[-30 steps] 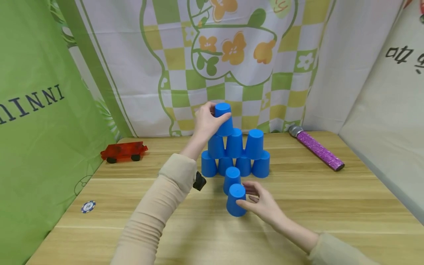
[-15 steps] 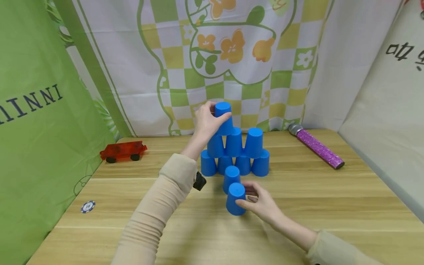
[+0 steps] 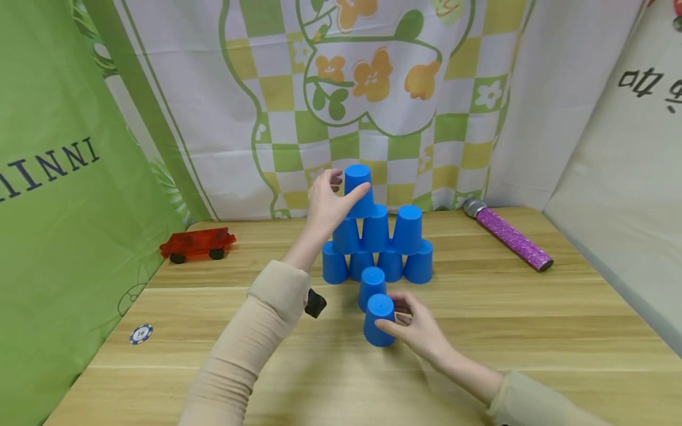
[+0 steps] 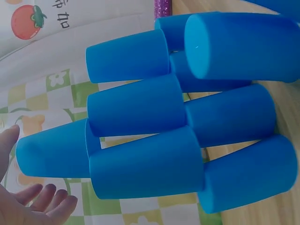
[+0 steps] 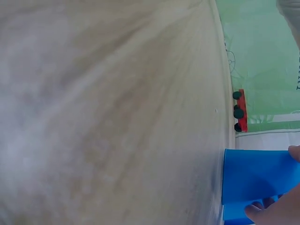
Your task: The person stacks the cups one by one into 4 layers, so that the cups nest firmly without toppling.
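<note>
Blue cups stand upside down as a pyramid: several in the bottom row (image 3: pixel 334 264), three in the middle row (image 3: pixel 408 231), and one top cup (image 3: pixel 357 174) resting on the left pair. My left hand (image 3: pixel 326 204) is around that top cup; in the left wrist view its spread fingers (image 4: pixel 44 199) are apart from the cup's side. Nearer me, two more inverted cups stand on the table one behind the other. My right hand (image 3: pixel 423 338) holds the front cup (image 3: pixel 375 336) between thumb and fingers. The back cup (image 3: pixel 372 285) is just beyond it.
A red toy car (image 3: pixel 197 244) sits at the table's left back. A poker chip (image 3: pixel 141 334) lies at the left edge. At the right back is a purple glitter microphone (image 3: pixel 508 235). Printed curtains (image 3: pixel 288 118) hang behind the wooden table (image 3: pixel 506 319).
The left fingers have come off the top cup and shifted slightly left, leaving the cup standing on the middle row. My right hand keeps its place at the front cup.
</note>
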`<action>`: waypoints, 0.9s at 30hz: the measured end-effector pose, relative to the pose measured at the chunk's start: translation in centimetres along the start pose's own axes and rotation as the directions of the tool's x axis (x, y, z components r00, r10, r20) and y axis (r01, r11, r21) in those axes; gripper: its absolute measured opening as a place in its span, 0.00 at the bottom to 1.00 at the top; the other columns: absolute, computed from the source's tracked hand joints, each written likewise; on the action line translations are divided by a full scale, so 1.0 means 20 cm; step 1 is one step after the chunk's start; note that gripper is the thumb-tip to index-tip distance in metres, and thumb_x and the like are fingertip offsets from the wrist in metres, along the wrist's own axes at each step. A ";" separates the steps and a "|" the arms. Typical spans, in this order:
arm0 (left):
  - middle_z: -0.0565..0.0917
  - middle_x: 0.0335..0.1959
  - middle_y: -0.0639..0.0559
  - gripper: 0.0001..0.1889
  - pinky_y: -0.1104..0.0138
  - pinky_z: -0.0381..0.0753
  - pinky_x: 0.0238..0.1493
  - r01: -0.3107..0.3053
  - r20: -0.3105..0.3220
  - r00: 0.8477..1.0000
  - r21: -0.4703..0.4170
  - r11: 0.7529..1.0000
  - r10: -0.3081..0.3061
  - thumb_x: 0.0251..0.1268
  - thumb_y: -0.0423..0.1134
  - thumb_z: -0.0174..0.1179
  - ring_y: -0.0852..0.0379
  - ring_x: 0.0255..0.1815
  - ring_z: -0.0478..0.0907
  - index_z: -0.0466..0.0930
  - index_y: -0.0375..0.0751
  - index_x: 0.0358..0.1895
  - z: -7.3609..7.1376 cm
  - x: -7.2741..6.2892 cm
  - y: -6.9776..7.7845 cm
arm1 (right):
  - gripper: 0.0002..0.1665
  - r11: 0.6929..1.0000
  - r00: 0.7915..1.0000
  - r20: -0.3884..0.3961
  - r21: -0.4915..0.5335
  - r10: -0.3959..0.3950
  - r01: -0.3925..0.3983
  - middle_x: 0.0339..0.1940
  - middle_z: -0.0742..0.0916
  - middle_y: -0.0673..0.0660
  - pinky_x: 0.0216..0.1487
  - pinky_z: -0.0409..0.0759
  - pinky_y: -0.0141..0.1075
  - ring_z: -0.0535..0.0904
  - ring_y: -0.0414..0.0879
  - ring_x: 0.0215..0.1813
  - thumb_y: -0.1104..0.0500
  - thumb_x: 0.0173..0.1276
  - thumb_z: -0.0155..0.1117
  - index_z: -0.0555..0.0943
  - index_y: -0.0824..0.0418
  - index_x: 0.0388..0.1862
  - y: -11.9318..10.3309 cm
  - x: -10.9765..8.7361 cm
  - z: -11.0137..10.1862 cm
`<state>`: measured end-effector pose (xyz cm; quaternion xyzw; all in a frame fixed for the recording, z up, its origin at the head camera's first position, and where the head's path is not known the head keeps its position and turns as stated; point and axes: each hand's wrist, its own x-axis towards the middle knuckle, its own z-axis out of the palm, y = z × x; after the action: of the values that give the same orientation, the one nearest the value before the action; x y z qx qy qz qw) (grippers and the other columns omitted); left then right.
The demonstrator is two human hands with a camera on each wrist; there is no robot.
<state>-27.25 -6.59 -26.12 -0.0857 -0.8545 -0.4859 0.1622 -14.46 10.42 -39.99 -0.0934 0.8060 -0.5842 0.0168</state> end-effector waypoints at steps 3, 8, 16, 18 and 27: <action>0.74 0.58 0.44 0.34 0.55 0.75 0.57 0.004 -0.008 1.000 -0.029 1.000 -0.004 0.58 0.57 0.62 0.47 0.59 0.71 0.67 0.41 0.63 -0.02 -0.04 -0.03 | 0.30 1.000 1.000 -0.001 -0.001 0.008 -0.008 0.55 0.80 0.65 0.61 0.75 0.51 0.76 0.59 0.59 0.60 0.58 0.70 0.71 0.67 0.57 0.00 0.00 0.01; 0.76 0.58 0.44 0.31 0.54 0.73 0.59 -0.051 -0.029 0.998 -0.061 0.997 0.049 0.59 0.54 0.62 0.46 0.60 0.71 0.70 0.41 0.61 -0.05 -0.11 -0.09 | 0.30 1.000 1.000 0.005 -0.009 0.005 -0.005 0.56 0.80 0.65 0.61 0.75 0.52 0.75 0.59 0.59 0.59 0.58 0.70 0.71 0.67 0.57 0.00 0.00 0.01; 0.78 0.56 0.46 0.26 0.55 0.75 0.60 -0.094 -0.057 0.995 -0.125 0.988 0.087 0.60 0.49 0.63 0.49 0.59 0.73 0.72 0.41 0.59 -0.09 -0.20 -0.19 | 0.28 1.000 1.000 0.013 -0.023 -0.001 0.002 0.57 0.79 0.65 0.63 0.72 0.52 0.73 0.60 0.61 0.59 0.60 0.68 0.71 0.67 0.57 -0.01 0.00 -0.01; 0.78 0.55 0.46 0.26 0.55 0.75 0.60 -0.084 -0.061 0.995 -0.139 0.987 0.076 0.60 0.48 0.63 0.49 0.59 0.73 0.72 0.41 0.58 -0.10 -0.23 -0.22 | 0.28 0.999 1.000 0.012 -0.036 -0.007 0.007 0.56 0.79 0.65 0.64 0.72 0.51 0.73 0.60 0.61 0.59 0.61 0.68 0.71 0.68 0.57 -0.01 0.00 -0.03; 0.80 0.54 0.42 0.25 0.51 0.74 0.61 -0.046 -0.092 0.995 -0.198 0.979 0.028 0.59 0.46 0.65 0.47 0.59 0.75 0.74 0.40 0.58 -0.15 -0.31 -0.32 | 0.27 0.988 0.996 -0.053 -0.138 -0.073 0.065 0.53 0.80 0.67 0.59 0.77 0.50 0.77 0.59 0.56 0.54 0.65 0.63 0.71 0.69 0.57 -0.13 0.05 -0.26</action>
<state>-22.87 -12.44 -32.08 -0.0959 -0.7915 -0.5697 0.1994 -15.75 14.41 -35.77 -0.1054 0.8404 -0.5306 -0.0333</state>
